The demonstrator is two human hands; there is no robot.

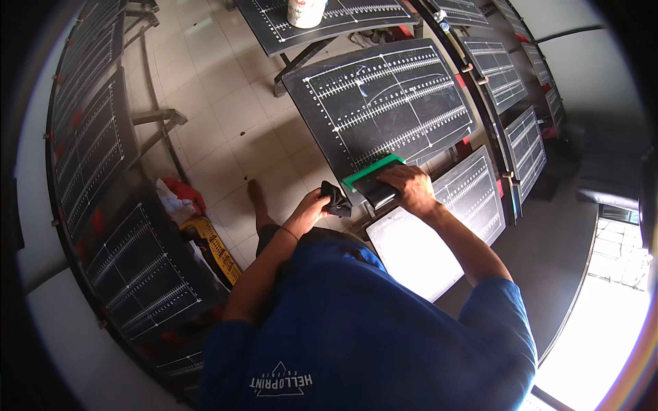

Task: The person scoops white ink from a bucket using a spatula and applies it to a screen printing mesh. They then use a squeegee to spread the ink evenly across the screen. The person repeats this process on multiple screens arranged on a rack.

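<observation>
My right hand [411, 188] is closed on the black body of a wide squeegee [373, 179], which has a green strip along its far edge. The squeegee lies over the near edge of a dark printing board [391, 103] marked with white ruler lines and numbers. Whether its strip touches the board I cannot tell. Bunched up in my left hand [310, 211] is a small black cloth [336, 201], just off the board's near left corner.
Several similar boards stand along both sides, one [147, 267] to my left. A white tub [306, 12] sits on the far board. Red and white cloth [179, 198] and a yellow-and-black item [214, 250] lie at the left. Below is a tiled floor [226, 130].
</observation>
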